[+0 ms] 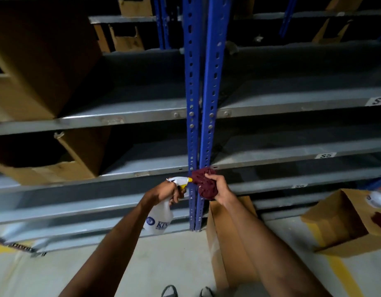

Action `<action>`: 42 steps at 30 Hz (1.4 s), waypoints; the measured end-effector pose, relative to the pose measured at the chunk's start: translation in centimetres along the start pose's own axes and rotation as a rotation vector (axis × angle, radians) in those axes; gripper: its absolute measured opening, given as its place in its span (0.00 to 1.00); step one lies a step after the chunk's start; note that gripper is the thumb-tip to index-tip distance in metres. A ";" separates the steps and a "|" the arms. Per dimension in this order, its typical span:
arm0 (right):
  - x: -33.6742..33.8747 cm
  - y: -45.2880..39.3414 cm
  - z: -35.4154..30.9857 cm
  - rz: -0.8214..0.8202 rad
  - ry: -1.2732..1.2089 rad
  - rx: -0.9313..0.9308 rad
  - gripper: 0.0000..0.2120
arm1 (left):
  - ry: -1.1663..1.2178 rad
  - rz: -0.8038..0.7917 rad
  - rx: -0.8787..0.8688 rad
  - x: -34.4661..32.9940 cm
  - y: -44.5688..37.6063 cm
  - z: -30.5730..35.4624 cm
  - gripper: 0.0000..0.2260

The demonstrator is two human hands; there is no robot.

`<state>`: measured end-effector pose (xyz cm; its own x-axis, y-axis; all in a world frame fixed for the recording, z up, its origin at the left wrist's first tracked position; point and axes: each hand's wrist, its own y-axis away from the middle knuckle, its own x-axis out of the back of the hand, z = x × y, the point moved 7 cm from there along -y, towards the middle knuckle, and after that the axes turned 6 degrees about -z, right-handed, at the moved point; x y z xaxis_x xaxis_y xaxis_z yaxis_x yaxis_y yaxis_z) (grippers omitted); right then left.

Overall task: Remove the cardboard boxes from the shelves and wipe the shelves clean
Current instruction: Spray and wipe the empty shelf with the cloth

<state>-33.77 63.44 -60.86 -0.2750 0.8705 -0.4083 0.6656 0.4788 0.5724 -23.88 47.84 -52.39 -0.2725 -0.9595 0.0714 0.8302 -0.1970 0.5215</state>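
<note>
Against the 2 blue uprights (203,103), my right hand (220,188) bunches a maroon rag (203,182), fingers curled tight round it. My left hand (166,190) grips the spray bottle (158,217), fingers round its neck by the trigger, nozzle almost touching the cloth. Beyond, grey shelves (142,112) run both ways; cardboard boxes (41,61) sit at left, 2 more on the floor (339,219) at right. Oversoaking could drip liquid down onto that cardboard below, I reckon.
</note>
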 end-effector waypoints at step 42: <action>-34.3 6.6 11.6 -0.561 1.473 0.786 0.19 | 0.068 0.487 0.049 13.1 27.3 -17.2 0.10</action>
<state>-11.87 35.45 -51.32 -0.6126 0.2174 0.7599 0.3041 0.9523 -0.0273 3.54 26.40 -51.82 0.1751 -0.9491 0.2620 0.8291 0.2856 0.4806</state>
